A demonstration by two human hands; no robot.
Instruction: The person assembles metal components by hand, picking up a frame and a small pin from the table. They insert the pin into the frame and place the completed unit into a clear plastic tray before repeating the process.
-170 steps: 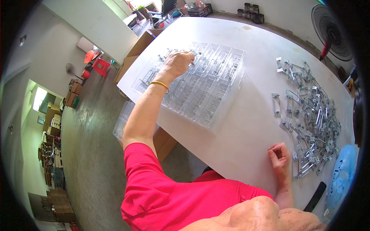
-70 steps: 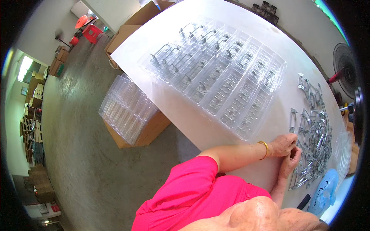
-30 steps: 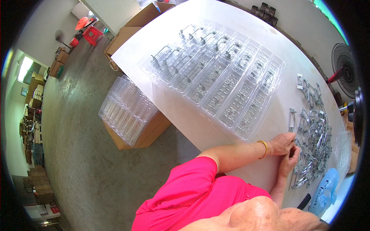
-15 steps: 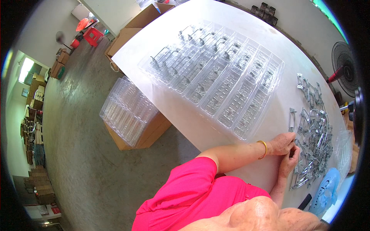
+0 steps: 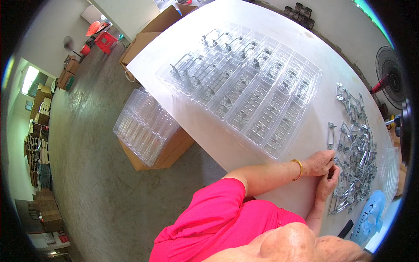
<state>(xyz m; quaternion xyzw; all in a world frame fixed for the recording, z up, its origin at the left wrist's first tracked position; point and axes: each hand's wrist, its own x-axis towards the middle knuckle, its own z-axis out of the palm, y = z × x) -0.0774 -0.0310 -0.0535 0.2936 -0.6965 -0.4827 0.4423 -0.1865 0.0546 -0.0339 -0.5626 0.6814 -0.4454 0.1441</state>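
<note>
My left hand (image 5: 320, 163), with a gold bangle (image 5: 297, 170) at the wrist, is closed at the near edge of a heap of small silver metal parts (image 5: 355, 161). Right against it, my right hand (image 5: 327, 182) has its fingers curled together, fingertips meeting those of the left. Whatever they pinch is hidden between the fingers. One slim metal part (image 5: 331, 134) lies just beyond the left hand. Farther left on the table, a clear plastic tray (image 5: 279, 150) with long compartments holds similar metal parts in rows.
The white table (image 5: 209, 139) has a rounded far edge. Beside it on the left, a stack of clear trays (image 5: 142, 126) rests on a cardboard box (image 5: 168, 153). A blue plastic bag (image 5: 370, 214) lies near the right edge, below clear plastic sheets (image 5: 389, 170). A black fan (image 5: 389, 78) stands beyond.
</note>
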